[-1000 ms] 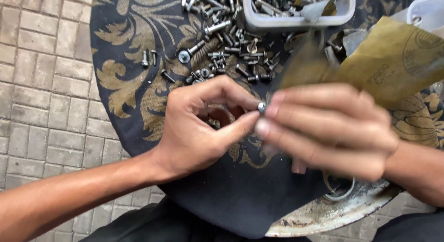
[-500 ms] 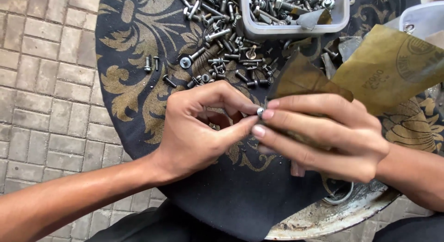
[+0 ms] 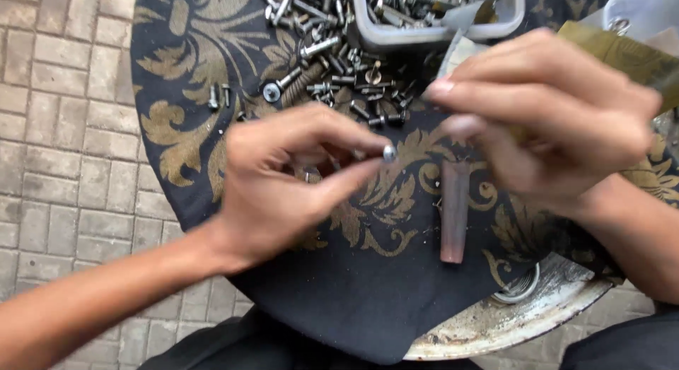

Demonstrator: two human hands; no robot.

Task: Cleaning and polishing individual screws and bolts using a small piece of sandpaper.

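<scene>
The left hand pinches a small silver screw between thumb and forefinger, its round head showing just past the fingertips, above the dark cloth with gold scrollwork that covers the round metal tray. The right hand hovers just to the right of the screw, apart from it, fingers loosely curled; it appears to keep hold of a sheet of olive-brown abrasive paper, though motion blur makes that grip hard to judge. Going by this, one screw is in hand being worked, and much more seems left: a heap of loose screws and bolts lies on the cloth beyond the screw, toward its far edge, and a white plastic tub further beyond holds more hardware. A short brownish tube lies on the cloth below and to the right of the screw, untouched. A metal ring sits on the tray's bare rim, further to the lower right. No separate pile of finished pieces is visible, so how many are done cannot be told.
</scene>
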